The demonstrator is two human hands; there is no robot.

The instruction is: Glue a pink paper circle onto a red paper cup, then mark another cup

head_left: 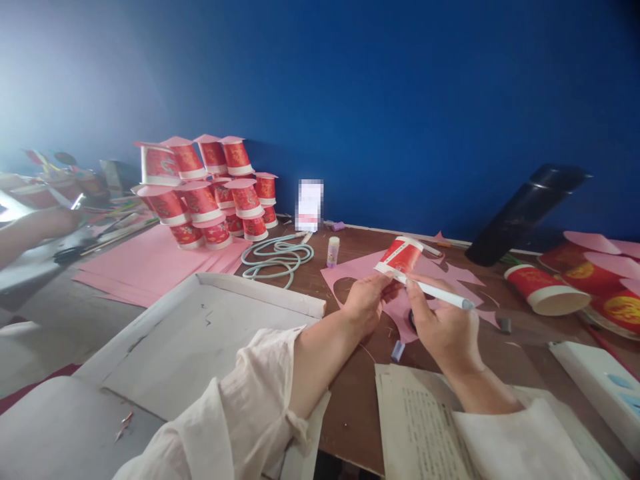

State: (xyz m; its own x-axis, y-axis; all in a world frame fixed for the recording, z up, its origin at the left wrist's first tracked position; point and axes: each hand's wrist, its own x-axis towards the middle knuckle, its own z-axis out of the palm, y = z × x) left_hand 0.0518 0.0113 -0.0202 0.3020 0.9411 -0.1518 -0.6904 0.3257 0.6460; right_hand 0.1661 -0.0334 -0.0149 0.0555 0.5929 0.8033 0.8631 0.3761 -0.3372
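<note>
My left hand (pixel 369 300) is closed on a red and white paper cup (pixel 404 253), which it holds tilted above the table. In my right hand (pixel 445 323) is a white pen (pixel 445 293), its tip end close to the cup's rim and its back end pointing right. Whether the tip touches the cup is hidden by my fingers. Beneath both hands lies a cut pink paper sheet (pixel 345 272) with round pieces taken out. A small glue stick (pixel 333 252) stands upright to the left of the cup.
Stacked red cups with pink paper tops (pixel 200 200) stand at the back left beside a coiled cable (pixel 275 257) and a phone (pixel 309 207). A shallow white box lid (pixel 210 333) lies at left. Right are a black bottle (pixel 525 213) and more cups (pixel 545 288). A co-worker's arm (pixel 30 233) shows far left.
</note>
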